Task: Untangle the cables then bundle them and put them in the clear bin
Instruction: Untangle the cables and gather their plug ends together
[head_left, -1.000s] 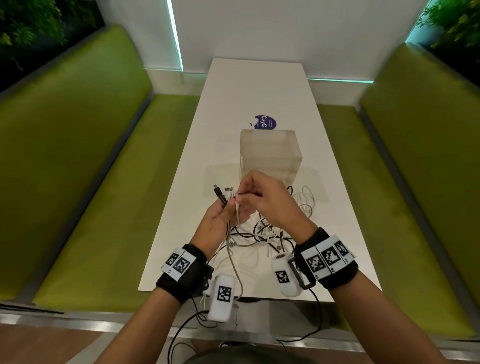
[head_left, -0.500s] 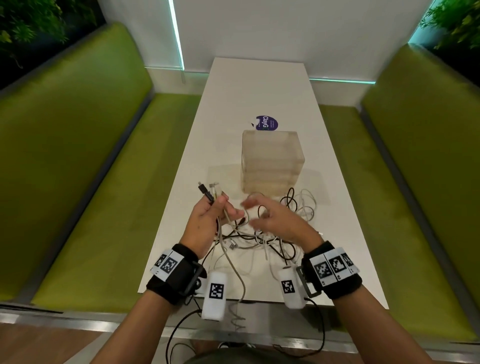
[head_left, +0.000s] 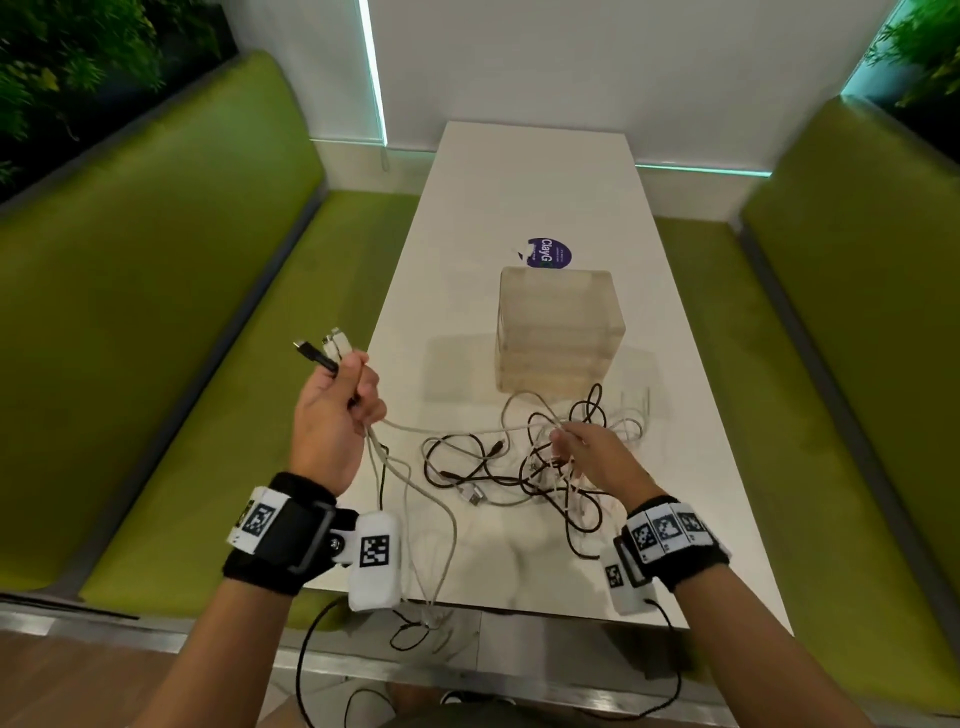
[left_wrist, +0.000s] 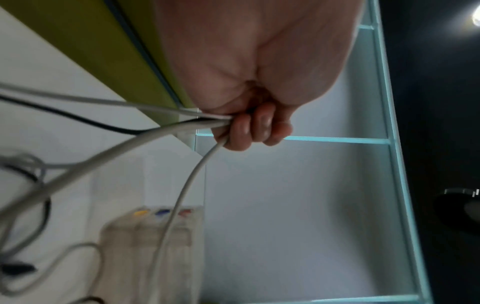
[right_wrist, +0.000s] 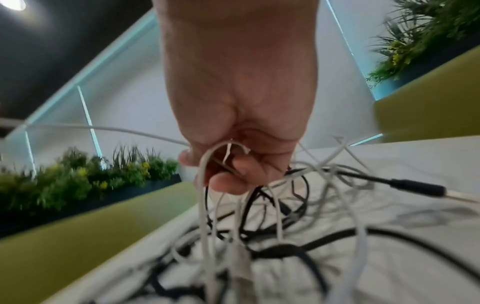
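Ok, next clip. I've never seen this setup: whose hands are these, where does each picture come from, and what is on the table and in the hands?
No robot here: a person works bare-handed, with a camera strapped on the head and one on each wrist. The wide picture is the head view, looking down at a white table between green benches. The other two look along each hand toward its fingers.

The left hand grips several cable ends, one black and the others white, raised left of the table edge. The right hand has its fingers curled into the tangled cables, white and black, on the table. Behind the tangle stands the clear bin; nothing shows inside it in the head view. A purple sticker lies beyond it.
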